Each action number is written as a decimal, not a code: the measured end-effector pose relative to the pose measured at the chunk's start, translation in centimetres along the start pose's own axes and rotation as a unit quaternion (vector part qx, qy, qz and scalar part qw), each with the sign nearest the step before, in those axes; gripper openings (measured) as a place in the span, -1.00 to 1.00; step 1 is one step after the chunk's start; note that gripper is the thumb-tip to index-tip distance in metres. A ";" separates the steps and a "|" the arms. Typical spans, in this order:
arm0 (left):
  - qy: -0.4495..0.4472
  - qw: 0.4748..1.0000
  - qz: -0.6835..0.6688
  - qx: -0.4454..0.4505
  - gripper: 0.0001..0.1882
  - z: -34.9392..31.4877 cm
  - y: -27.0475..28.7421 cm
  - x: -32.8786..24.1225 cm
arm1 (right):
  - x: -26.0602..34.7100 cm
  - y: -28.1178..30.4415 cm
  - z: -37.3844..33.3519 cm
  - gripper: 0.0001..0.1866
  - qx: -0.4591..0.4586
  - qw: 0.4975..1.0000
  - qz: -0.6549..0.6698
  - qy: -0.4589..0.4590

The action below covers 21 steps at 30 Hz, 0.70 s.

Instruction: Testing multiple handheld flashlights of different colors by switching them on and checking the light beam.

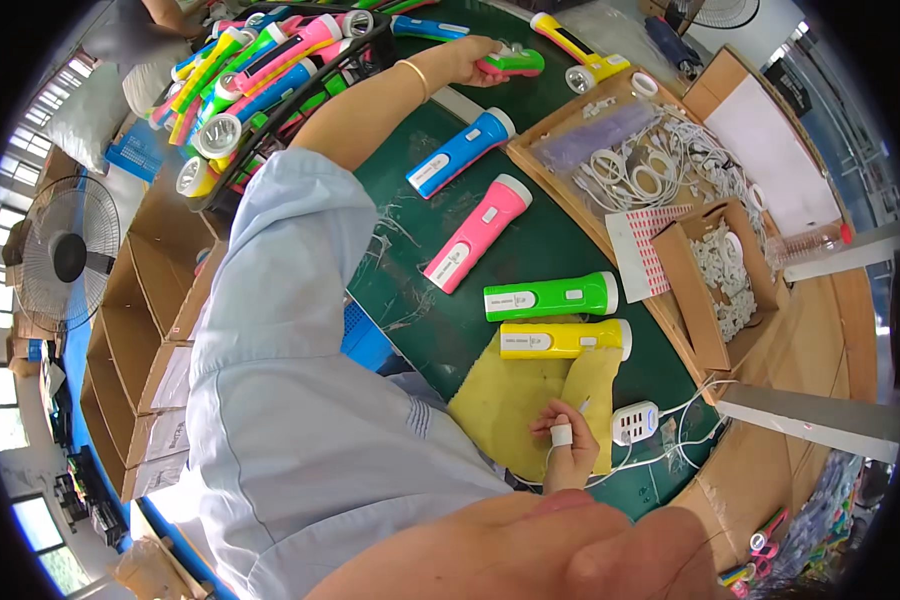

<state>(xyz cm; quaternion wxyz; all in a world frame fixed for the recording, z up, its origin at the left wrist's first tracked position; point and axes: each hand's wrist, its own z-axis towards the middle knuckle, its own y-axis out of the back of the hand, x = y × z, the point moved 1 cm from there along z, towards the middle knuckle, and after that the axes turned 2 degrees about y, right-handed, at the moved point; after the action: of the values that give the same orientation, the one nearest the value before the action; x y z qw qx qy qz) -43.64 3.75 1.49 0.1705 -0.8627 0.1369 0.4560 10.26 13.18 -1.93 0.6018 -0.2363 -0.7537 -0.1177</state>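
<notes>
My left hand, with a bangle at the wrist, reaches to the far side of the table, its fingers closed round a green-and-pink flashlight. Near me, my right hand is half curled over a yellow cloth. A white band sits on one finger, and a thin pale-tipped item sticks out from the fingers; its kind is unclear. Between the hands lie a blue flashlight, a pink flashlight, a green flashlight and a yellow flashlight, the last on the cloth's edge.
A black crate heaped with flashlights stands far left. A wooden tray with white cables is to the right, beside a cardboard box of small white parts. A white multi-port charger lies by my right hand. Another yellow flashlight lies far back.
</notes>
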 end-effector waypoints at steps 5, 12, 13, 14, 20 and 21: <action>-0.236 0.967 -0.026 -0.088 -0.78 4.7 7.0 -11.6 | -0.9 -0.6 0.1 -0.74 0.064 0.997 -0.035 -0.013; -0.257 0.889 0.369 -0.088 -0.48 8.6 -4.5 -11.9 | -1.0 -0.6 0.9 -0.72 0.016 0.998 -0.014 -0.062; -0.255 0.829 0.490 -0.085 -0.47 9.9 -6.9 -10.2 | -0.6 -0.8 0.9 -0.74 -0.002 0.997 0.008 -0.082; -0.246 0.760 0.595 -0.085 -0.45 10.8 -7.6 -8.5 | -0.4 -0.9 1.0 -0.76 -0.015 0.994 0.020 -0.105; -0.242 0.873 0.423 0.026 -0.43 12.0 -9.2 -1.2 | -0.2 -0.9 1.5 -0.76 -0.013 0.994 0.027 -0.108; -0.219 0.869 0.441 -0.043 -0.45 11.3 -8.9 -1.9 | -0.1 -0.8 1.7 -0.76 -0.013 0.993 0.027 -0.110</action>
<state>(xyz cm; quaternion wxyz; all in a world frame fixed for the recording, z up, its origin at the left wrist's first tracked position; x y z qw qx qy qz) -49.59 16.69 -1.38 -0.0597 -0.5972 0.4425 0.6663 8.47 13.24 -2.39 0.5153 -0.2759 -0.8070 -0.0841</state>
